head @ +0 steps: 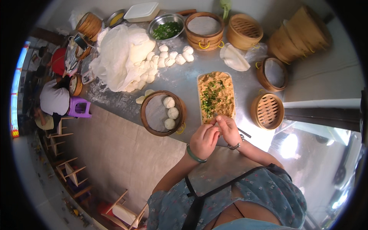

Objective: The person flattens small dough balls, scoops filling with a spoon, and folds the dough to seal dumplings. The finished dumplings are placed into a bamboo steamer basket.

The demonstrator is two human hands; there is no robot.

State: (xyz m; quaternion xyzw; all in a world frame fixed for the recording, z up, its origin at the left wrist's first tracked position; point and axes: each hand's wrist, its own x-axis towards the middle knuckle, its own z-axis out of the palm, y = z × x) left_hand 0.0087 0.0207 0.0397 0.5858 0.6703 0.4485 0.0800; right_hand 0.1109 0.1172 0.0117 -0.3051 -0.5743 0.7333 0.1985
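Observation:
My left hand [202, 141] and my right hand [229, 130] meet at the near edge of the filling tray, fingers pinched together. Between them shows a bit of pale dough [219, 132], mostly hidden by the fingers. A thin dark stick [244, 132] juts out beyond my right hand; whether I hold it or it rests in the tray, I cannot tell. Under and beyond the hands lies a tray of minced filling [222, 92] topped with chopped green onion. Left of it, a lined bamboo steamer [156, 112] holds three white buns [173, 113] along its right side.
Cut dough pieces [141, 73], round dough balls [169, 59] and plastic-covered dough [118, 57] occupy the floured steel table [184, 80]. Behind stand a bowl of chopped greens [166, 30] and several steamers [204, 31]. More steamers [267, 110] line the right edge. A person [54, 96] sits far left.

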